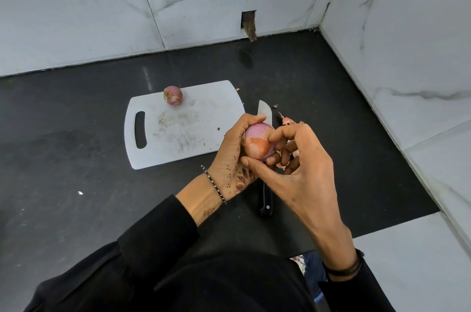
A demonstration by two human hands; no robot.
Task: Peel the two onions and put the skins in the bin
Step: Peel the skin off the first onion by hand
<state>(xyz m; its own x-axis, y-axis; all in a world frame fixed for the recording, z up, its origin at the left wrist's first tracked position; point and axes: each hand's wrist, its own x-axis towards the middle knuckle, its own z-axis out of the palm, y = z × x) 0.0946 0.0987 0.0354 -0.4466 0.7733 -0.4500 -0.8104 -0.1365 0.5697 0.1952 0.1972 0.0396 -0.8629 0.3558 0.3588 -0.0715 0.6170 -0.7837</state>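
The round red onion (257, 142) in the person's hands is partly peeled. Its upper part shows smooth, pale pink flesh, while dry orange-brown skin covers its lower half and ends in a ragged torn edge on the left. A smaller red onion (172, 95), purplish-pink with a brown root patch facing the camera, sits at the far edge of a white plastic cutting board (178, 130), well apart from both hands.

There are two onions, one board and one knife with a steel blade (265, 110) and a black handle (266, 200). A small heap of loose papery skins (288, 121) and a few crumbs lie on the black stone countertop (76, 133).

The left hand (233, 158) cups the round red onion from the left and below, fingers curled round its far side. The right hand (303, 161) meets it from the right, with the thumb tip on the lower near edge and the index fingertip on the upper right. Its other fingers are curled underneath, with scraps of skin showing among them; whether they grip those scraps cannot be told. The onion is held above the knife, just off the board's near right corner.
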